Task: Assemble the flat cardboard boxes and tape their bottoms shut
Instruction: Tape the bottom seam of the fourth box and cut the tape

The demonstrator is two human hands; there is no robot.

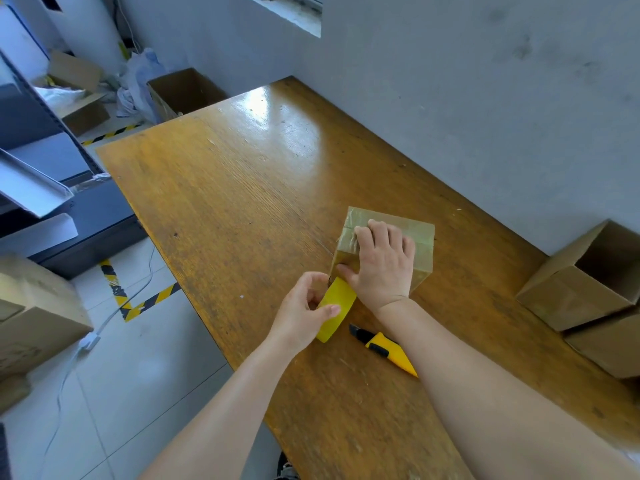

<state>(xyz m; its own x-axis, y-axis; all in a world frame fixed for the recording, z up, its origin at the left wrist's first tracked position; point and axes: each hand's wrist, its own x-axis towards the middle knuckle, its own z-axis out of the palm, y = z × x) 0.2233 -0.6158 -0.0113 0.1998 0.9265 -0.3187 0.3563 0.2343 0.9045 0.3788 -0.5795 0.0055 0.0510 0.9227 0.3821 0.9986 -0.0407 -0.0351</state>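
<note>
Two bare hands are at work on the wooden table (225,202), and one small cardboard box (424,251) stands under them, closed side up, a little right of the middle and nearer the wall (485,98) than the aisle. Glossy tape (356,220) already lies across its top and down its left face. The right hand (381,261) rests palm down on that top, its fingers straight and slightly spread and its thumb stretched toward the near corner, pressing rather than gripping.

The left hand (304,313) holds the one yellow tape roll (337,306) on edge, right against the box's near corner: the thumb lies across the outer band and the fingers curl round behind it, clamped on the roll. Whether a strip runs from roll to box I cannot tell from here.

One utility knife (384,348), yellow with black, lies flat on the table just beside the right forearm and partly hidden by it, touched by neither hand.

At the table's right edge I count two more brown boxes: an open one (571,292) with its mouth showing and a second (609,344) close against it, both well apart from the hands. Off the far end stands one open-topped box (183,91). On the floor to the left sits one large carton (34,317), with striped hazard tape (145,303) and one white cable (69,368) near it
</note>
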